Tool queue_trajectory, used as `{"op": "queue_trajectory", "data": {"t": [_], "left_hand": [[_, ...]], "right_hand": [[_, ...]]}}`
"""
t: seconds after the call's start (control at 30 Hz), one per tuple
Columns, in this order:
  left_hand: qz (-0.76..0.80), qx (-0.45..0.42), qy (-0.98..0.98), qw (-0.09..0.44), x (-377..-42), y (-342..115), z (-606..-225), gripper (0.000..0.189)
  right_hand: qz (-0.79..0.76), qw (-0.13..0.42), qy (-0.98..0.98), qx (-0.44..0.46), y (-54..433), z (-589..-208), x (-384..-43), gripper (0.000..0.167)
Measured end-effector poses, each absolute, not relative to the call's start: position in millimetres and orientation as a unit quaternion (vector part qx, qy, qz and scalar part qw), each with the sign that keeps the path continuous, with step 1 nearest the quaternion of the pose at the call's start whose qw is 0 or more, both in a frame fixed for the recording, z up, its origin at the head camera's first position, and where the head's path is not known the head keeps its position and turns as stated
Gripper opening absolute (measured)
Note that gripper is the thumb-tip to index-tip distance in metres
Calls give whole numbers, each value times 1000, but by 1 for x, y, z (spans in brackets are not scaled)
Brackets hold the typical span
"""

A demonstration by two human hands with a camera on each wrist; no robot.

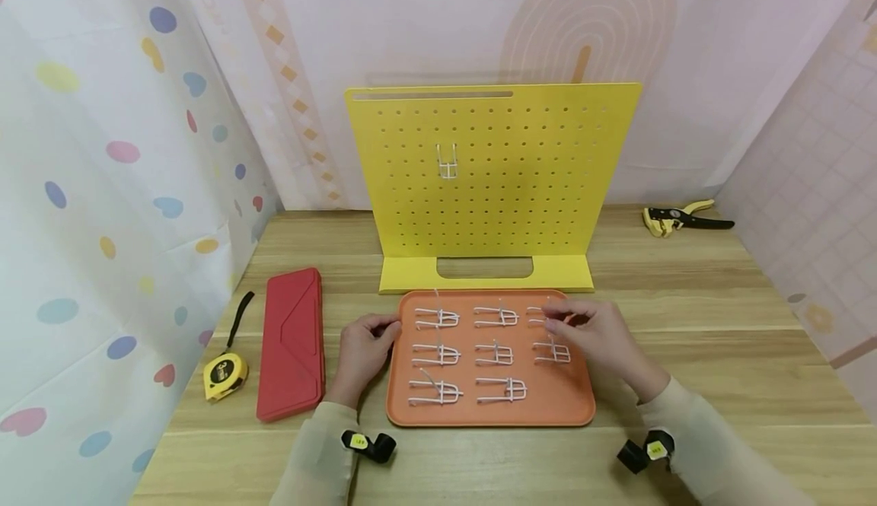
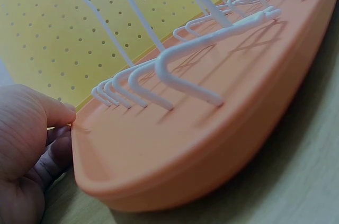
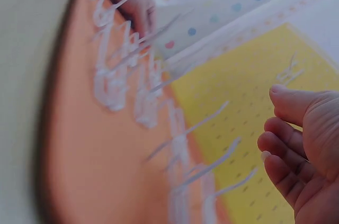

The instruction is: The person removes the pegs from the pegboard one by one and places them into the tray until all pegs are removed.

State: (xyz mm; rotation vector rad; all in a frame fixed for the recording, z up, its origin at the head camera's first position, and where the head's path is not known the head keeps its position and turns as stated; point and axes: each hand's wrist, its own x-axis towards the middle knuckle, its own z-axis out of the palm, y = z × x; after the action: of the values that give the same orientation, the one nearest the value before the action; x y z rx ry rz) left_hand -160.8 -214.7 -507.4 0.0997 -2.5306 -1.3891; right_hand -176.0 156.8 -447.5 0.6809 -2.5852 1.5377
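An orange tray (image 1: 493, 411) carries several white wire pegboard hooks (image 1: 438, 355), laid out in rows. At its left rim, my left hand (image 1: 363, 350) holds the edge between thumb and fingers; the left wrist view shows the thumb against the tray's corner. Over the back right of the tray is my right hand (image 1: 599, 336), its thumb and fingers apart around a hook (image 1: 537, 316) that they partly cover. In the right wrist view the fingers look loosely bent, with nothing visible between them. Behind the tray stands a yellow pegboard (image 1: 521, 186), bearing one white hook (image 1: 448, 163).
Left of the tray lie a red case (image 1: 291, 342) and a yellow tape measure (image 1: 224, 375) with a black strap. Yellow-and-black pliers (image 1: 685, 218) lie at the back right. Patterned curtains enclose the wooden table (image 1: 685, 323) at the left, back and right.
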Motion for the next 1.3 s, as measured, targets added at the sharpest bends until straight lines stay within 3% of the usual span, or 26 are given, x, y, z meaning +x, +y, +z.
{"op": "queue_trajectory", "data": {"t": [0.3, 0.6, 0.9, 1.3], "left_hand": [[-472, 37, -871, 129, -161, -216, -510, 10], [-473, 42, -872, 122, -161, -215, -512, 10], [-472, 51, -873, 109, -162, -215, -511, 11], [-477, 47, -870, 111, -161, -214, -506, 11]], "right_hand": [[469, 79, -829, 295, 125, -396, -209, 16], [501, 68, -816, 281, 87, -361, -255, 22], [522, 53, -806, 273, 50, -346, -294, 28], [528, 44, -806, 265, 25, -340, -317, 32]]}}
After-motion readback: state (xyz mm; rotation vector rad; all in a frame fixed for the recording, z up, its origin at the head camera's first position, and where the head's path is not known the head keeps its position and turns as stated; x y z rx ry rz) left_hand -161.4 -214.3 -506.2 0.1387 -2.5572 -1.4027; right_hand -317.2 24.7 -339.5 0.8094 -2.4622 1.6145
